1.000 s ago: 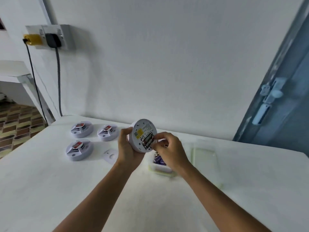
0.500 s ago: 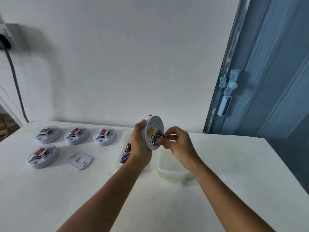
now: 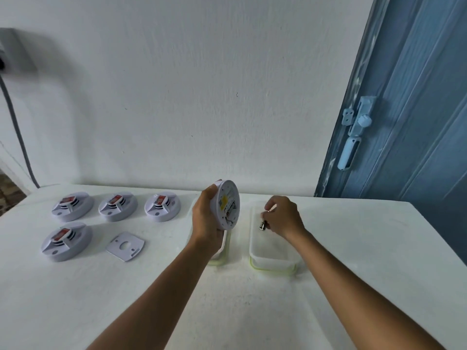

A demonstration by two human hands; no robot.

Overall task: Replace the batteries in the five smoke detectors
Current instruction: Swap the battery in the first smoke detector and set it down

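Note:
My left hand (image 3: 206, 218) grips a round white smoke detector (image 3: 228, 204) on edge, its open back with a yellow label and battery bay facing right. My right hand (image 3: 283, 217) pinches a small battery (image 3: 263, 225) above the right clear plastic container (image 3: 271, 258). Behind my left hand sits a second clear container (image 3: 223, 251), mostly hidden. Several other smoke detectors lie face up at the left: three in a back row (image 3: 72, 205) (image 3: 117, 205) (image 3: 162, 207) and one in front (image 3: 67, 241). A white mounting plate (image 3: 125, 246) lies beside them.
Everything rests on a white table (image 3: 227, 299) against a white wall. A blue door (image 3: 417, 109) with a latch stands at the right. A grey cable (image 3: 17, 137) hangs from a wall socket at the far left.
My right hand has pulled away from the detector's battery bay to the right, carrying a battery over the right container. The view has swung right and closer.

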